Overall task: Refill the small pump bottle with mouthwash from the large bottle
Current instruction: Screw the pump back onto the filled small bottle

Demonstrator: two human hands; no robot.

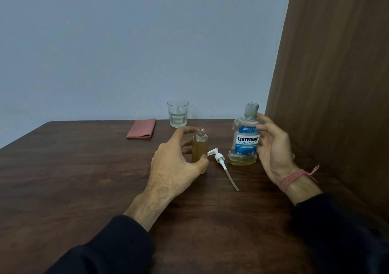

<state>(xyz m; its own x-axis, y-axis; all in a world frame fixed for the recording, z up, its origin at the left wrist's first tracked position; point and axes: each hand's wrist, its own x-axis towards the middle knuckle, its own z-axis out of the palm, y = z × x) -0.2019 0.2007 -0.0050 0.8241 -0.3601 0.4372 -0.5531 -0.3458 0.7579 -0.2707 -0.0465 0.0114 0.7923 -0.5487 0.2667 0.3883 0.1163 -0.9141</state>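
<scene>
The small clear bottle (200,145) stands uncapped on the wooden table (84,179), filled with yellow liquid almost up to its neck. My left hand (176,164) curls around it, thumb against its lower front and fingers behind it. Its white pump head with the dip tube (221,161) lies flat on the table just to the right. The large Listerine bottle (245,139) stands upright without a cap, with only a thin layer of yellow liquid at the bottom. My right hand (273,147) is beside its right side, fingers spread, fingertips just touching its shoulder.
An empty-looking drinking glass (178,113) stands at the table's back edge, with a folded pink cloth (142,129) to its left. A brown wooden panel (336,84) rises along the right side of the table. A pale wall is behind.
</scene>
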